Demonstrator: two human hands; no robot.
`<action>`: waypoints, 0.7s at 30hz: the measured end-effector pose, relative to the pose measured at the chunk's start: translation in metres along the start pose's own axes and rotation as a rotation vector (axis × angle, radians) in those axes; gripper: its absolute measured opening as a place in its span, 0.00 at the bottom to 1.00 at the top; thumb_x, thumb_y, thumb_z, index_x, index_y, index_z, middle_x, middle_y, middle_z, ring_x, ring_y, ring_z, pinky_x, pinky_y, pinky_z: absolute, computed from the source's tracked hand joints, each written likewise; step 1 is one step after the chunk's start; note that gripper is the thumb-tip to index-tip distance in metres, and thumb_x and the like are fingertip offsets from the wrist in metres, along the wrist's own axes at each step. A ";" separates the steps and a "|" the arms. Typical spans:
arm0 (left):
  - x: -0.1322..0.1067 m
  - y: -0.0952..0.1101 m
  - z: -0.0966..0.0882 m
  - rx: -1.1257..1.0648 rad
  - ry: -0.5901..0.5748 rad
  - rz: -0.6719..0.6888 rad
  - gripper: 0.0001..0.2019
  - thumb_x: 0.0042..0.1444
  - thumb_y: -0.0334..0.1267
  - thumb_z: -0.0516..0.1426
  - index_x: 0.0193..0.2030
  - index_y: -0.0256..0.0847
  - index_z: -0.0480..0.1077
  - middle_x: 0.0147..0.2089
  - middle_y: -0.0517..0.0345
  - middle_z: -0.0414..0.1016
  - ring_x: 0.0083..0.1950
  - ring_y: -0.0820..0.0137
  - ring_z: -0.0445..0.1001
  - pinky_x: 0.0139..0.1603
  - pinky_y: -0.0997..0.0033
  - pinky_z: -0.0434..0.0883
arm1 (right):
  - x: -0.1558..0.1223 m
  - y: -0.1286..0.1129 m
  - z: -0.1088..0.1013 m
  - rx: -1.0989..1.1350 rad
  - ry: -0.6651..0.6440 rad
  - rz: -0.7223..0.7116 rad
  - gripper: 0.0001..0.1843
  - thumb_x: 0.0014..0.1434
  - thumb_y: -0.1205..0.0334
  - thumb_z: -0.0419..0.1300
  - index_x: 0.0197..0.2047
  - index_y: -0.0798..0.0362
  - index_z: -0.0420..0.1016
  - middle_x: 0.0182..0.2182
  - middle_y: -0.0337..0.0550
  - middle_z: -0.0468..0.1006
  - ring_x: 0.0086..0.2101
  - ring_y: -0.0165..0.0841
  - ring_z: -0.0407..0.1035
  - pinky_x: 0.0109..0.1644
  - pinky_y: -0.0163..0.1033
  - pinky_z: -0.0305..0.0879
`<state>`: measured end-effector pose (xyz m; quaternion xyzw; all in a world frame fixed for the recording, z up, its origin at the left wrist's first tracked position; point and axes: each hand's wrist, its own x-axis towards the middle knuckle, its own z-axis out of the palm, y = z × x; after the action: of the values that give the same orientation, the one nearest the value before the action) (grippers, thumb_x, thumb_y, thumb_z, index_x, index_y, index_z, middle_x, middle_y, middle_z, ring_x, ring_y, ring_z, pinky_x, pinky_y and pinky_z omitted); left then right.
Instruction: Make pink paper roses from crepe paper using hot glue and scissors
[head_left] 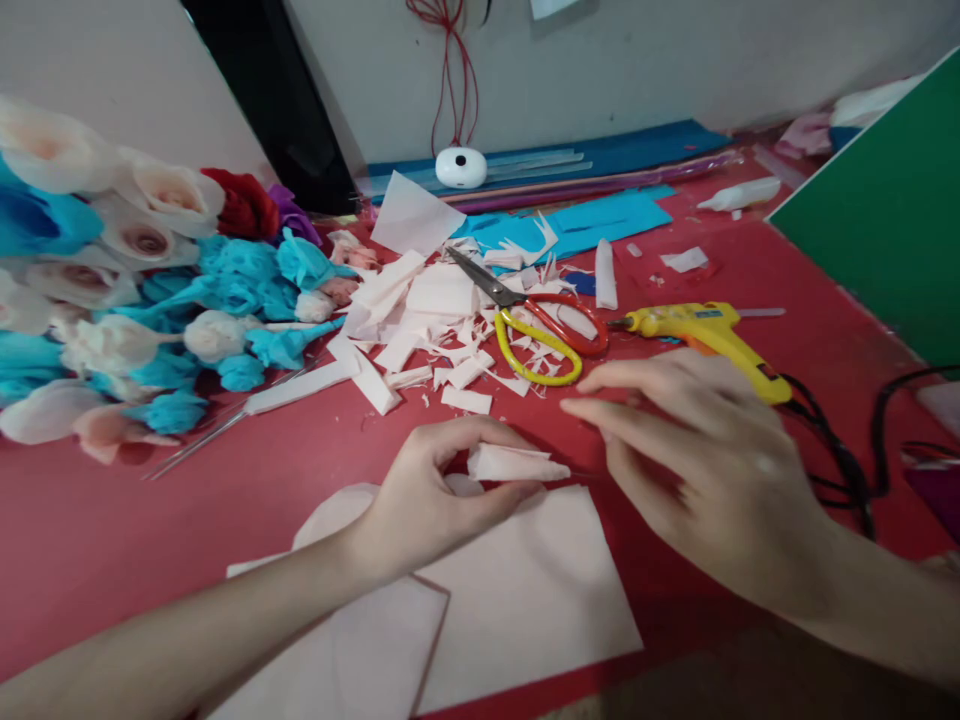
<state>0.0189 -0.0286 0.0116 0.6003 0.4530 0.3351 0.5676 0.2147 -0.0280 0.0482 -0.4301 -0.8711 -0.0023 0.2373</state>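
My left hand [431, 495] pinches a small folded piece of pale pink crepe paper [514, 463] between thumb and fingers, just above a pale pink paper sheet [525, 590] lying on the red table [150, 520]. My right hand [697, 470] hovers close to the right of that piece, fingers stretched out and slightly blurred, holding nothing that I can see. Scissors [536, 325] with red and yellow handles lie beyond the hands. A yellow glue gun [705, 330] lies just behind my right hand.
Pink paper scraps [427, 320] are heaped mid-table. Blue, white and red paper flowers [150, 300] are piled at left, with thin wires [202, 440] beside them. Blue sheets [585, 225] and a white device [460, 167] lie at the back, a green board [885, 210] stands right, black cable [847, 460] trails from the gun.
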 end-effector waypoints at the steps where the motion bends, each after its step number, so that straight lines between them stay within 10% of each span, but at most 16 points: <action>1: 0.000 0.000 0.000 -0.008 0.001 -0.007 0.06 0.47 0.33 0.62 0.34 0.38 0.74 0.34 0.55 0.77 0.36 0.68 0.76 0.37 0.72 0.75 | 0.001 0.005 -0.003 -0.054 0.026 0.018 0.09 0.56 0.69 0.53 0.38 0.55 0.73 0.38 0.47 0.74 0.37 0.39 0.66 0.41 0.46 0.59; 6: 0.000 -0.003 0.001 -0.061 -0.016 -0.002 0.06 0.47 0.33 0.62 0.34 0.39 0.75 0.35 0.55 0.77 0.37 0.69 0.76 0.36 0.74 0.75 | 0.000 0.050 -0.023 -0.306 0.037 0.306 0.15 0.57 0.59 0.55 0.21 0.54 0.68 0.24 0.43 0.74 0.29 0.35 0.67 0.34 0.40 0.59; 14: -0.001 -0.003 0.002 -0.008 0.040 -0.042 0.08 0.46 0.35 0.62 0.34 0.36 0.74 0.36 0.52 0.77 0.37 0.66 0.76 0.35 0.73 0.75 | -0.037 0.114 -0.018 -0.394 -0.317 0.521 0.12 0.57 0.60 0.53 0.35 0.61 0.70 0.34 0.57 0.72 0.33 0.42 0.68 0.34 0.43 0.61; 21: 0.000 -0.001 0.001 -0.031 0.042 -0.015 0.06 0.46 0.33 0.62 0.33 0.36 0.75 0.34 0.53 0.77 0.35 0.68 0.76 0.33 0.74 0.75 | -0.033 0.123 -0.012 -0.275 -0.146 0.617 0.12 0.56 0.62 0.52 0.41 0.62 0.66 0.41 0.62 0.70 0.40 0.43 0.68 0.44 0.42 0.62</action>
<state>0.0197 -0.0294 0.0106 0.5809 0.4640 0.3505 0.5695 0.3289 0.0226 0.0208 -0.7001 -0.7062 -0.0174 0.1038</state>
